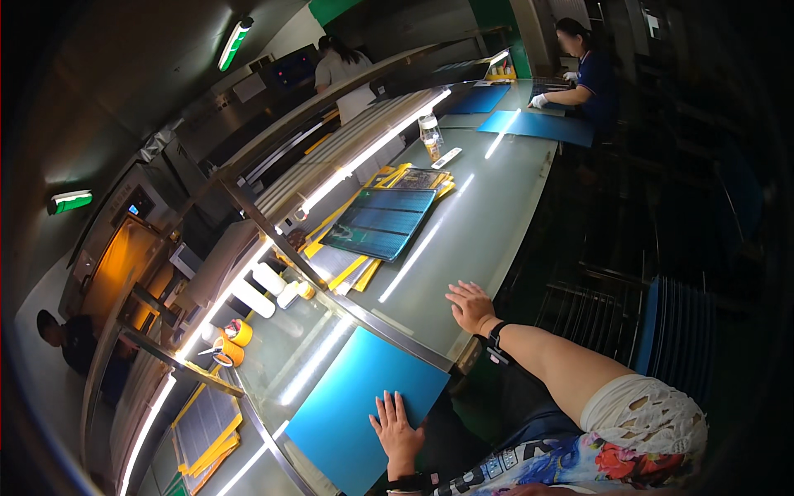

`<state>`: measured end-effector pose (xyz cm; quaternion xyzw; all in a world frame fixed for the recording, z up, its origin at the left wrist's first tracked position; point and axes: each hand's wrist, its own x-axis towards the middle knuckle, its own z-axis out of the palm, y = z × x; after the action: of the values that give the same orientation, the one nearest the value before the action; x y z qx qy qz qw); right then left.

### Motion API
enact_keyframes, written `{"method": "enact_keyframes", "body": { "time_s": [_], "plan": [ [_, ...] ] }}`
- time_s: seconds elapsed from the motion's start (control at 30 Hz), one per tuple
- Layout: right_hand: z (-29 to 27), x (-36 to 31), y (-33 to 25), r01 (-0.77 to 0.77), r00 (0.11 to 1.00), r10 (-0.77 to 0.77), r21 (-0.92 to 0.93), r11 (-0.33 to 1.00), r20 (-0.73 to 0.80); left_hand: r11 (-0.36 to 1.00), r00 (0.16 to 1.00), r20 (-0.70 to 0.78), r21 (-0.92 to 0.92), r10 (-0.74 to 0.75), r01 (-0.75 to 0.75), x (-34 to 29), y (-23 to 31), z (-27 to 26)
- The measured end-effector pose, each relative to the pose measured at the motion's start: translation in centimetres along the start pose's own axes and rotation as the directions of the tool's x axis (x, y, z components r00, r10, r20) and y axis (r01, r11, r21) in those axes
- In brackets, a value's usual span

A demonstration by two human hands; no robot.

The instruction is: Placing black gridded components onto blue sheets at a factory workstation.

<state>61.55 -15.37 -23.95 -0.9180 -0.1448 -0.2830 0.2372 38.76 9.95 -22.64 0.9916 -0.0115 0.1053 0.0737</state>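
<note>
My left hand (399, 431) lies flat with fingers spread on a smooth blue panel (351, 409). The panel rests on the glass-topped table, its near corner reaching the table's front edge. To the right, my right hand (471, 307) is open and holds nothing. Its fingers are apart at the front edge of the adjoining glass tabletop (451, 256); whether the palm touches the glass I cannot tell. Farther back on that top, a dark, glossy striped panel (382, 221) lies over several yellow-edged sheets (364, 273).
A metal divider (389, 326) separates the tabletops. White bottles (253, 298) and orange tape rolls (238, 332) stand behind the blue panel. A clear bottle (430, 139) stands farther right. A gloved co-worker (597, 83) handles panels at the far end. Racked panels (674, 331) stand at right.
</note>
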Motion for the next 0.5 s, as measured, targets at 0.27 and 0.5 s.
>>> {"method": "enact_keyframes", "body": {
  "time_s": [0.27,0.5],
  "plan": [
    [-0.11,0.07,0.03,0.001,1.0,-0.001,0.0,1.0,-0.001,1.0,1.0,-0.007,-0.004,-0.001,0.001,0.05,0.12,-0.23],
    [-0.14,0.04,0.08,-0.005,1.0,0.005,0.011,1.0,0.007,1.0,1.0,-0.006,0.002,0.004,-0.004,0.0,0.14,-0.39]
  ]
}}
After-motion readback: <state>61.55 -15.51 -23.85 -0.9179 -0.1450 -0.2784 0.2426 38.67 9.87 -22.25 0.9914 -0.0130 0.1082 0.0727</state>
